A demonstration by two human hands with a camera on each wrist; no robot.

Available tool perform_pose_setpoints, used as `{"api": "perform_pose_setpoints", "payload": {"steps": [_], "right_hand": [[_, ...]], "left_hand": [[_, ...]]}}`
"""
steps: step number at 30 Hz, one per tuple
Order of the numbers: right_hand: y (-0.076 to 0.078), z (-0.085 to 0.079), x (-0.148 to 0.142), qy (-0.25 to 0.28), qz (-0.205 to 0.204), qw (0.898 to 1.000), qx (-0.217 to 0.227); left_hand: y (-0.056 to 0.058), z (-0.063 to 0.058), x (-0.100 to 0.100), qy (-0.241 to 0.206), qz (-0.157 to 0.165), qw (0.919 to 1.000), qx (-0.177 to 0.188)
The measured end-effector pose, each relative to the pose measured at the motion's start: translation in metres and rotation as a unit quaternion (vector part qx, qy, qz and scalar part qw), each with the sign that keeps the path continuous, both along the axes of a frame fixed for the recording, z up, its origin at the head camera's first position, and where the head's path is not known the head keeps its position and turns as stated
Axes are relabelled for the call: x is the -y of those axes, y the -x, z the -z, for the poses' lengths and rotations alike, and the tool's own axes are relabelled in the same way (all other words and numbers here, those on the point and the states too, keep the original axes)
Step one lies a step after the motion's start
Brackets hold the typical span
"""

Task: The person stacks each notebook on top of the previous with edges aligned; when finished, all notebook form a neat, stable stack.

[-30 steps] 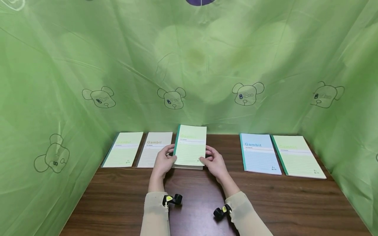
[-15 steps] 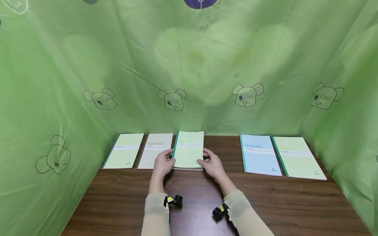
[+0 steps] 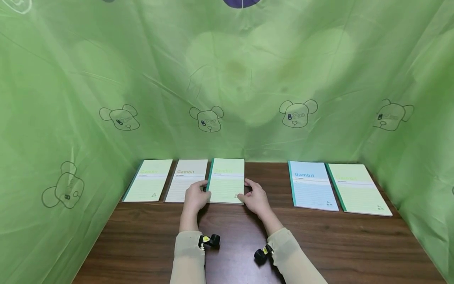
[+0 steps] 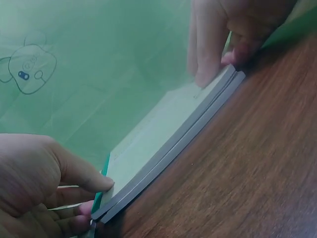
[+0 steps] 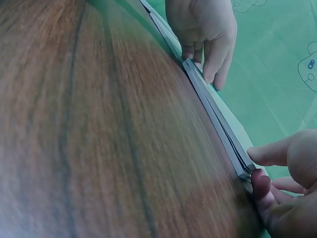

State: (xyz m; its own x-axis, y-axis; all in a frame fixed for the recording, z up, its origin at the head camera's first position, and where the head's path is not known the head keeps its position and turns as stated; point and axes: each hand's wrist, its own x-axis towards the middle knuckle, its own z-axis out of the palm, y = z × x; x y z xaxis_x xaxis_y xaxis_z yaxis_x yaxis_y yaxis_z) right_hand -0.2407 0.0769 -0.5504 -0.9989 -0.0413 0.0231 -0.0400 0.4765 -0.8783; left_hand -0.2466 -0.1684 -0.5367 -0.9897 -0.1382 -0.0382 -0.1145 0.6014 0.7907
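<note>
A light green notebook (image 3: 226,182) with a teal spine lies squarely on top of another notebook (image 4: 168,157), whose edge shows beneath it in both wrist views. My left hand (image 3: 195,197) holds the top notebook by its spine side, thumb on the cover and fingers at the edge. At the lower right corner, my right hand (image 3: 256,199) grips it too, thumb (image 5: 270,152) on top and fingers curled by the side. Only a thin edge of the lower notebook is seen; its cover is hidden.
Left of the pair lie a cream notebook (image 3: 186,183) and a green notebook (image 3: 148,181). To the right are a blue notebook (image 3: 313,185) and another green one (image 3: 358,189). Green printed cloth (image 3: 248,79) walls the dark wooden table (image 3: 234,244) at back and sides.
Both hands have lowered the green notebook and shifted it slightly left, onto the notebook below, which showed at the bottom edge before. In the last half second it has barely moved.
</note>
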Motion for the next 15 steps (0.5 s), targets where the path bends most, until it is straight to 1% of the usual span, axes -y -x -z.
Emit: {"api": "perform_pose_setpoints", "payload": {"steps": [6,12,15], "right_hand": [[-0.0006,-0.0021,-0.0023,0.045,0.008,0.999,0.016],[-0.0003,0.0005,-0.0042,0.058,0.01,0.998,0.008],[-0.0001,0.001,-0.0054,0.057,0.006,0.998,0.015]], "left_hand": [[0.0013,0.0007,-0.0029,0.003,-0.02,0.9998,0.003],[0.0006,-0.0001,-0.006,-0.006,-0.028,0.9996,-0.001],[-0.001,-0.0006,-0.0081,-0.012,-0.032,0.9994,-0.005]]}}
